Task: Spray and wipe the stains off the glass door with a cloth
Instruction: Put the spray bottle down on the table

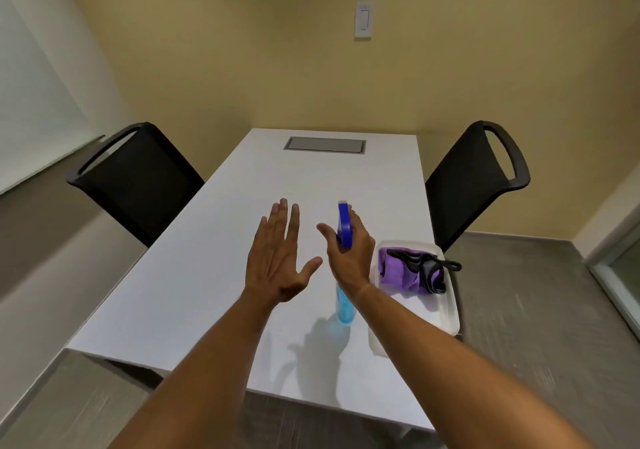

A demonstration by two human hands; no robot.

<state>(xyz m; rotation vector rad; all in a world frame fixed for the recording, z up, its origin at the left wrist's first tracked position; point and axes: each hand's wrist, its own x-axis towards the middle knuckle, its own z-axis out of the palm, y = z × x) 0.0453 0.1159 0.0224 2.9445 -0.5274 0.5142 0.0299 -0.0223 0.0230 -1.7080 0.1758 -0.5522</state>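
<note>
While the left hand [277,258] hovers flat and spread over the white desk [194,275], the right hand [349,251] grips the neck of the spray bottle [344,310], which stands beside a white tray [450,313] holding the purple cloth [394,268] and a black squeegee [429,268]

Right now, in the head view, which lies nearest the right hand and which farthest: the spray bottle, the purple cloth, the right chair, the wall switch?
1. Spray bottle: at the right hand itself.
2. Purple cloth: just to its right, in the white tray.
3. Right chair: beyond the table's right edge.
4. Wall switch: up on the far wall.
</note>
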